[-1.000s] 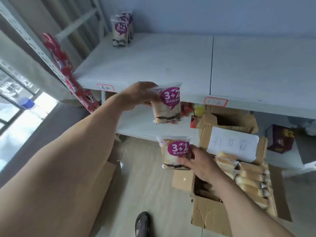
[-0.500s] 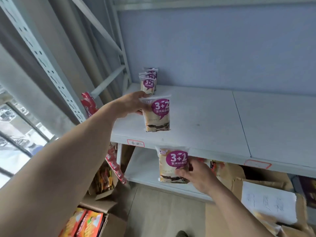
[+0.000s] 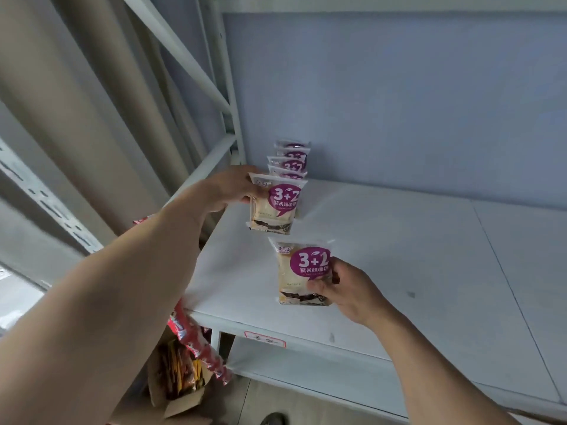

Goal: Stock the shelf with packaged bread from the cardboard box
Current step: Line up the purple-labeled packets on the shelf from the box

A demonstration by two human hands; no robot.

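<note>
We see left hand [image 3: 228, 188] fingers curled gripping a bread pack [image 3: 274, 207] upright at the near end of the shelf row [image 3: 290, 161], far left. Right hand [image 3: 346, 291] pinches second pack [image 3: 302, 271] over white shelf [image 3: 399, 256], nearer.

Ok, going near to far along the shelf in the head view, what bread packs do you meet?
Bread pack in the right hand → bread pack in the left hand → row of upright bread packs at the shelf back corner.
</note>
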